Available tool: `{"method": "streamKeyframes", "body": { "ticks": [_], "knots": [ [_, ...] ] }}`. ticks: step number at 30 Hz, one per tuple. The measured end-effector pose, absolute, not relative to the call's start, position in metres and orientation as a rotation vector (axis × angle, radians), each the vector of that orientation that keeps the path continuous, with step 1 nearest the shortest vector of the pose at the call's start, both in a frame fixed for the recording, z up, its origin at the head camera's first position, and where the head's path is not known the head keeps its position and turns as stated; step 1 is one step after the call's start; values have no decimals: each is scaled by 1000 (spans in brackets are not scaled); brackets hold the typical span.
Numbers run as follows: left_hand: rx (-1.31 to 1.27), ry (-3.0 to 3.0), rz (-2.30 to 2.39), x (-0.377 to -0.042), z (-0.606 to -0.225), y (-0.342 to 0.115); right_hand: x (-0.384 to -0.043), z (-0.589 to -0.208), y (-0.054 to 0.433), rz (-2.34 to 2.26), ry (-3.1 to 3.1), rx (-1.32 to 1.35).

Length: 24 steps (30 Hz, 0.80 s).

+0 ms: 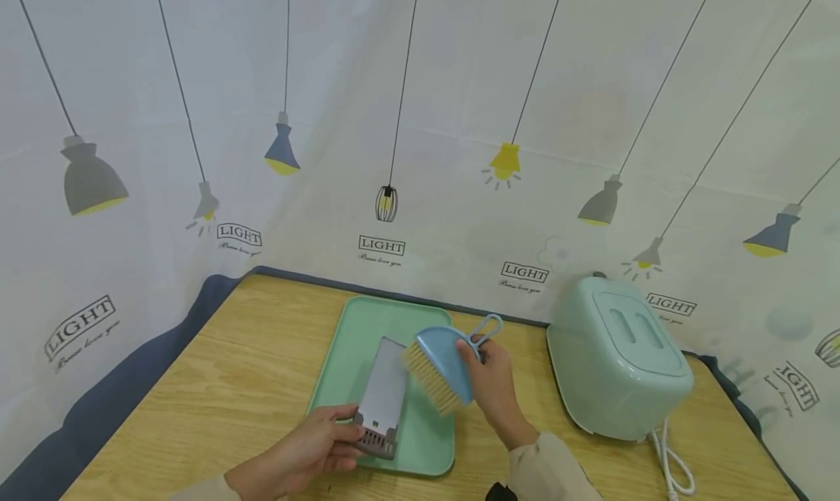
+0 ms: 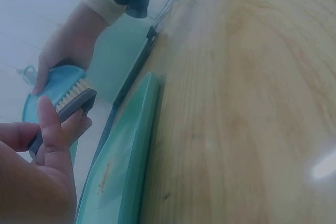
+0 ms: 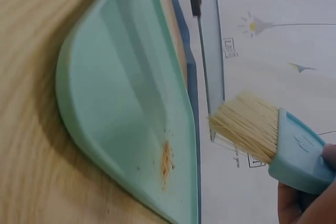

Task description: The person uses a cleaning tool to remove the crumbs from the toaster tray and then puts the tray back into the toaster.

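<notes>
My left hand (image 1: pixel 321 443) grips the dark slotted end of a flat grey crumb tray (image 1: pixel 383 384), its thumb on top. The crumb tray is held tilted above a green serving tray (image 1: pixel 429 435). In my right hand (image 1: pixel 495 384) is a blue hand brush (image 1: pixel 448 348) with pale bristles, held near its looped handle. The bristles (image 3: pixel 244 124) meet the crumb tray's right edge; whether they press on it I cannot tell. Brown crumbs (image 3: pixel 166 161) lie in a small patch on the serving tray in the right wrist view.
A mint-green toaster (image 1: pixel 617 362) with a lid over its top stands at the right of the wooden table (image 1: pixel 216 384). Its white cord (image 1: pixel 669 461) lies coiled beside it. A lamp-printed cloth (image 1: pixel 446 122) hangs behind the table.
</notes>
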<state>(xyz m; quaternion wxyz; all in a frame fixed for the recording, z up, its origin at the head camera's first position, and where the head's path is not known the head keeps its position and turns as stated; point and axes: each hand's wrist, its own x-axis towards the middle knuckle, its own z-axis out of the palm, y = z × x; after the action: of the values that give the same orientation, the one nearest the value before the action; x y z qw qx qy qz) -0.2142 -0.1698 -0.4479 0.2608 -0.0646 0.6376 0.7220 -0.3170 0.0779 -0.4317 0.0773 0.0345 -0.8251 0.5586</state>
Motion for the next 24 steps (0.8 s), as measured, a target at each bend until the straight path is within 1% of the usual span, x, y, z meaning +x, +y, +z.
{"method": "streamKeyframes", "body": {
  "ticks": [5,11,20,24],
  "knots": [
    [-156,1756,1935,-217,-445,-170,-306,-427,74,1875,-2480,14],
    [-138,1749,1948,-218,-443,-169,-298,-428,70,2127,-2446,-19],
    [-136,1714,1970,-216,-441,-168,-293,-440,62,2157,-2462,52],
    [-141,1695,1982,-216,-441,-169,-293,-439,61,2135,-2445,126]
  ]
}}
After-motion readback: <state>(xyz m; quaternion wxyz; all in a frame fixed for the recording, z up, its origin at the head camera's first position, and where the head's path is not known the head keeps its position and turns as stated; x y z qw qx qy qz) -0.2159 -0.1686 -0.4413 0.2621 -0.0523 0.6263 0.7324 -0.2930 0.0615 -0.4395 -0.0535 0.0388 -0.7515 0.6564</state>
